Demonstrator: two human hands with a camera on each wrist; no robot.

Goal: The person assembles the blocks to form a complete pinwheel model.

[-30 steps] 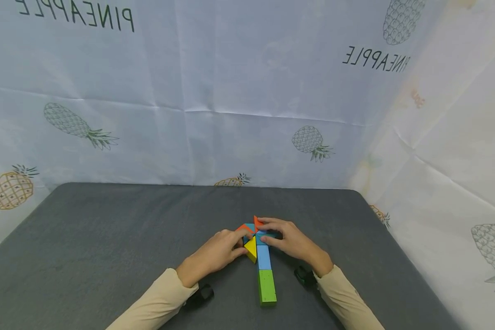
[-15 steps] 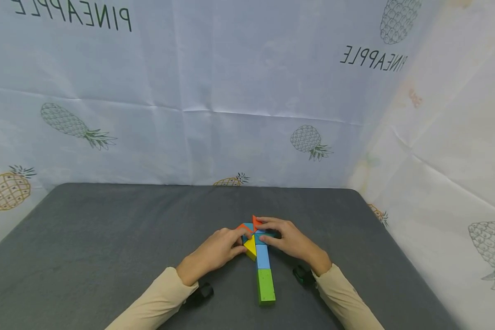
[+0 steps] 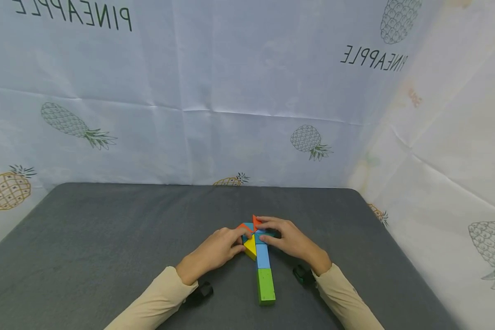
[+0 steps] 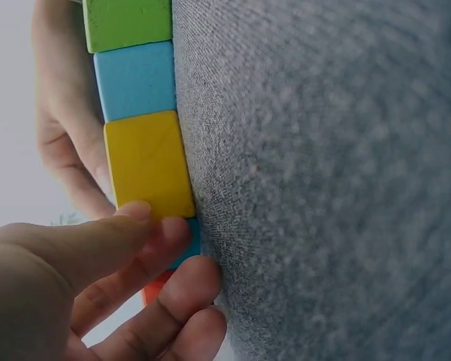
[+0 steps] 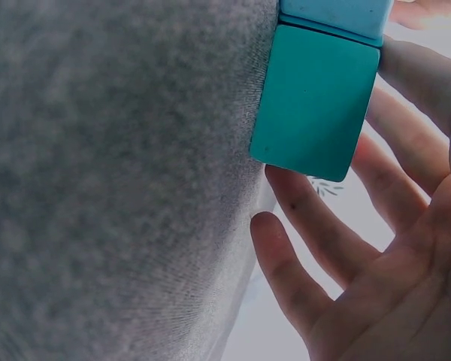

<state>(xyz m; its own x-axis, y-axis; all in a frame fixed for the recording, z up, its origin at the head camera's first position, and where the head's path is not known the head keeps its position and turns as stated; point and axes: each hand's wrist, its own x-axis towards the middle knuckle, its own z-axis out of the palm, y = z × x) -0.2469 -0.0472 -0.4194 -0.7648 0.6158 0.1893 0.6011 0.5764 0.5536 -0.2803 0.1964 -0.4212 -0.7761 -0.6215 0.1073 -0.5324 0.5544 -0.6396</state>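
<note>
Several coloured wooden blocks lie joined in an arrow-like figure on the dark table. My left hand (image 3: 216, 251) grips the yellow triangular block (image 3: 250, 248), its thumb at the near edge and its index finger reaching over to the orange block (image 3: 242, 226). Across the figure, my right hand (image 3: 290, 238) holds the teal block (image 5: 316, 101) between thumb and fingers. Its index finger lies at the red triangular block (image 3: 255, 222) at the tip. A light blue block (image 3: 262, 256) and a long green block (image 3: 266, 286) form the stem toward me. Fingers partly hide the middle blocks.
The dark grey table (image 3: 128, 238) spreads to both sides of the blocks. Behind it hangs a pale curtain (image 3: 239, 91) printed with pineapples, continuing down the right side. A black wrist device sits under each cuff.
The view shifts slightly. Both hands and the blocks keep practically the same places.
</note>
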